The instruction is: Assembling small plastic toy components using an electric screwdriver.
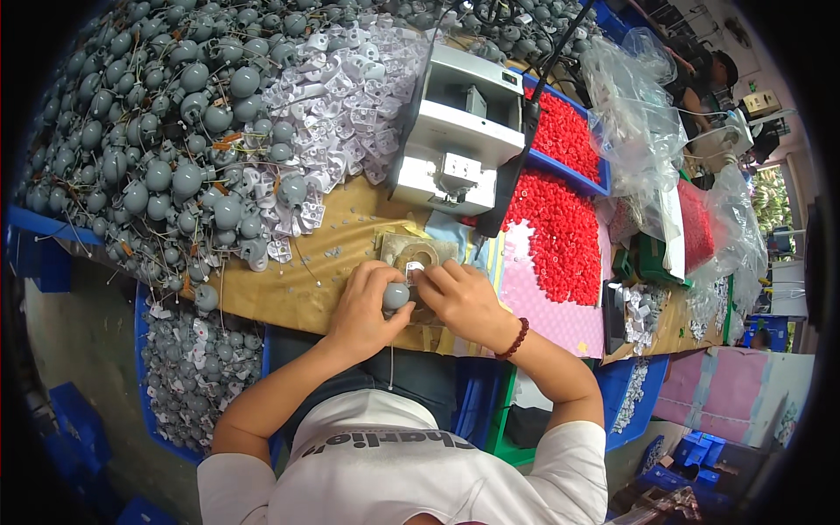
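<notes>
My left hand (367, 310) is closed around a round grey bulb-like part (396, 296), from which a thin pale wire (391, 367) hangs past the table's front edge. Between the fingers of my right hand (462, 303) is a small white plastic piece (414, 270), held against or close to the grey part. Whether the two pieces touch is hidden by my fingertips. Just beyond my hands lies a flat metal fixture plate (393, 246) with a round recess. A dark red bead bracelet (522, 339) circles my right wrist.
Grey bulb-like parts (157, 175) with wires are heaped at the left, beside white plastic pieces (350, 96). A white-and-black machine (464, 114) stands ahead. Small red parts (560, 236) spread at the right. A blue bin (144, 385) sits below the table's left edge.
</notes>
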A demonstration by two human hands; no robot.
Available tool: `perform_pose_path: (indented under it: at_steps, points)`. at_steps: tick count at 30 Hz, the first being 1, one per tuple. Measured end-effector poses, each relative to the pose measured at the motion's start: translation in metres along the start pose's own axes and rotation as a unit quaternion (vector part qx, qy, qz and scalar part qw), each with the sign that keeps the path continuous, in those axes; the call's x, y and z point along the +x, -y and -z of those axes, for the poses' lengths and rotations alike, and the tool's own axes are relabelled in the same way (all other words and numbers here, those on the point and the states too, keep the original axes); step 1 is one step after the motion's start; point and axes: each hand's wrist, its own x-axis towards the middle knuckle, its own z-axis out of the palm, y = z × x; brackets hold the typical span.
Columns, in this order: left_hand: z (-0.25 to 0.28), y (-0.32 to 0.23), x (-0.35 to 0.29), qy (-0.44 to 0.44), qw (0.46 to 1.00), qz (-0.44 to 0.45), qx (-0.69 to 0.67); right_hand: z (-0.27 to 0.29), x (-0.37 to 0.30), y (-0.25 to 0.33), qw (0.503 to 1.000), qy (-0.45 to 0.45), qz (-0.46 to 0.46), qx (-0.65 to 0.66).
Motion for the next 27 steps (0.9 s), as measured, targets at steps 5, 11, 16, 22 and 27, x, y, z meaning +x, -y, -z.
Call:
perform_pose_path:
  at_steps: [5,11,16,22,27]
  points:
    - [0.008,-0.001,0.009,0.011,0.999,-0.002,0.030,0.003,-0.003,0.001,0.994,0.066,0.069,-0.044]
    - [0.007,-0.010,0.009,-0.001,0.955,-0.143,0.258,0.003,-0.003,0.010,0.992,0.052,0.073,-0.093]
    - [-0.006,0.002,0.002,-0.010,0.928,-0.187,0.323,-0.007,-0.022,0.001,0.994,-0.012,-0.063,0.093]
    - [0.000,0.008,0.003,0.014,0.926,-0.217,0.308,0.011,-0.065,-0.035,0.919,-0.019,-0.224,0.323]
    - [0.000,0.014,0.006,0.018,0.933,-0.226,0.279,-0.011,-0.076,-0.022,0.932,-0.016,-0.255,0.258]
